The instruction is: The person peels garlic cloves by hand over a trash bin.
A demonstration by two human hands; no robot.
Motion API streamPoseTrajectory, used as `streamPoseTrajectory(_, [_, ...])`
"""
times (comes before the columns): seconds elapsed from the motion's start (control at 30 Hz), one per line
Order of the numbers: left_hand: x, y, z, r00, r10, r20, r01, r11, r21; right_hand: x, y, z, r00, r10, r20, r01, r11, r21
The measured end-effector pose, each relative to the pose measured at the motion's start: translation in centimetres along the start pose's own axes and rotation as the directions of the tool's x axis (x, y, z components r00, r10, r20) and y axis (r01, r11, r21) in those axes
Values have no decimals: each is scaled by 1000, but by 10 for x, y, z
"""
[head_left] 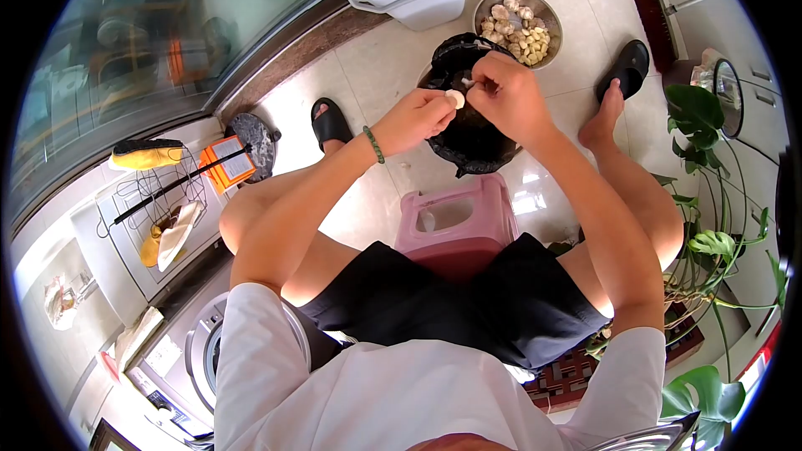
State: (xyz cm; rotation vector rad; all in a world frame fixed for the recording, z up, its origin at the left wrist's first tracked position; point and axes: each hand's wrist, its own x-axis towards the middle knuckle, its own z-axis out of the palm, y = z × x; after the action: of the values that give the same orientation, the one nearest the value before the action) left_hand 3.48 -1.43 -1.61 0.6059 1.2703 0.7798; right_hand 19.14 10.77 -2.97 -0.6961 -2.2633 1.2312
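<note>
My left hand, with a green bead bracelet at its wrist, pinches a pale garlic clove between thumb and fingertips. Close to its right, my right hand is closed, with a small whitish bit at its fingertips that is too small to name. Both hands are over a bin lined with a black bag. Behind the bin, a round metal bowl holds whole garlic bulbs and peeled cloves.
A pink plastic stool stands between my legs. Black slippers are on the tiled floor. A white container stands ahead, leafy plants at the right, a wire rack and a washing machine at the left.
</note>
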Motion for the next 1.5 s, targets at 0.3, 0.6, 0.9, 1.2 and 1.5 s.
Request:
streamPoseTrajectory(0.3, [-6,13,-5,970,23,242,75,917,-391,-8,6,0,989,84,118,-66,987,-148])
streamPoseTrajectory(0.6, [-4,13,-9,952,79,297,87,857,-508,-1,-10,-4,991,81,110,-103,971,215])
streamPoseTrajectory(0.9, [-2,8,-7,977,22,212,97,838,-537,1,-28,-4,997,-64,-31,70,966,249])
streamPoseTrajectory(1.2, [0,4,7,1000,15,17,-8,948,-318,-5,-28,2,997,49,-55,-38,981,189])
streamPoseTrajectory(1.5, [6,-3,9,993,109,-38,-116,936,-333,-2,-25,9,987,91,-130,-68,983,169])
